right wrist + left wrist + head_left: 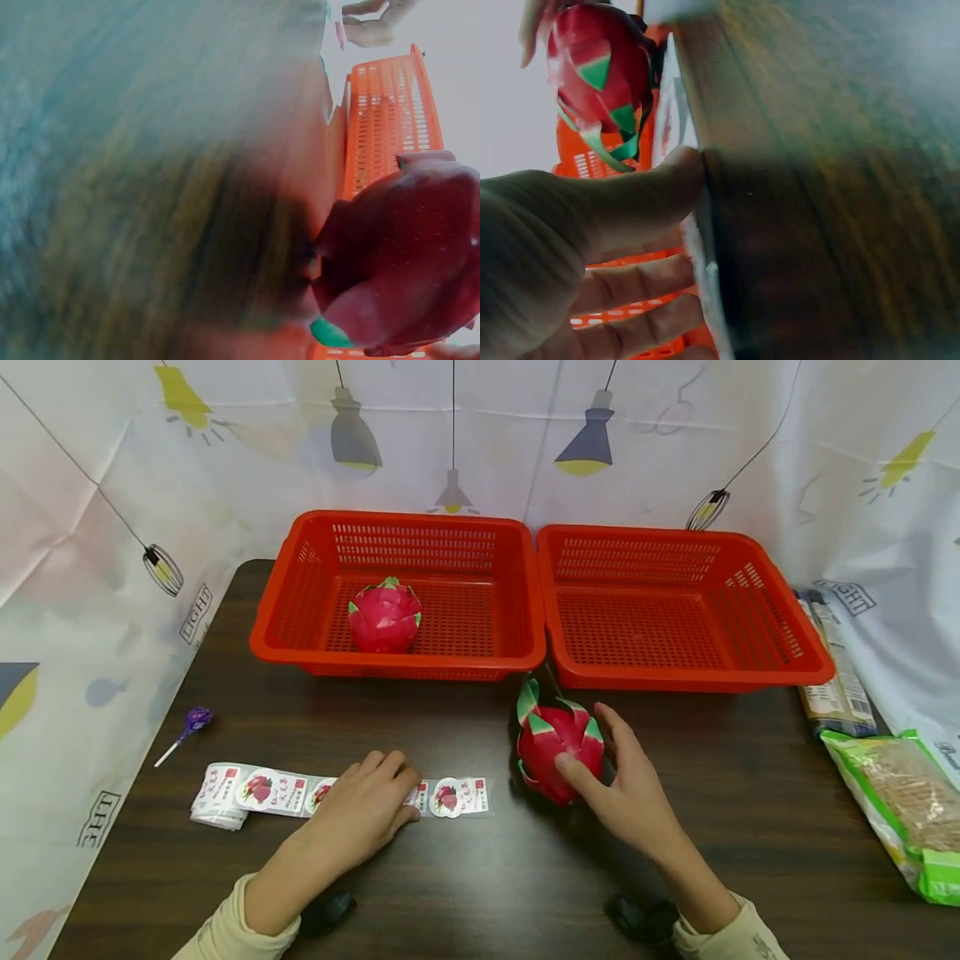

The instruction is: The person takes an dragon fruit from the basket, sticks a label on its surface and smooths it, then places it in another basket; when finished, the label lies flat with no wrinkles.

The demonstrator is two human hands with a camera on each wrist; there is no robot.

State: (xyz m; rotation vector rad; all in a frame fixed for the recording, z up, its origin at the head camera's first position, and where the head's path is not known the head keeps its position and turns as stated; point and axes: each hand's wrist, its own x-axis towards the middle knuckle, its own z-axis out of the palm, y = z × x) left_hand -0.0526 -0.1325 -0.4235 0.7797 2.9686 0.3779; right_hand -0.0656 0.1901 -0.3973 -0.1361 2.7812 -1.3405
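A strip of printed stickers (273, 791) lies across the table, its left end in a small roll. My left hand (363, 814) rests on the strip, covering its middle; in the left wrist view the thumb and fingertips (684, 169) touch it with the fingers spread. With thumb and fingers my right hand (633, 793) grips a red dragon fruit (557, 756) with green leaf tips, just right of the strip's end. A second dragon fruit (385, 618) sits in the left red basket (405, 666). In the right wrist view the held dragon fruit (409, 255) looms close.
Another red basket (690, 678) stands beside the first at the back. A purple lollipop (197, 720) lies at the left. Along the right edge are a green-edged food bag (911, 797) and a dark, narrow pack (843, 681). A printed cloth (480, 435) hangs behind.
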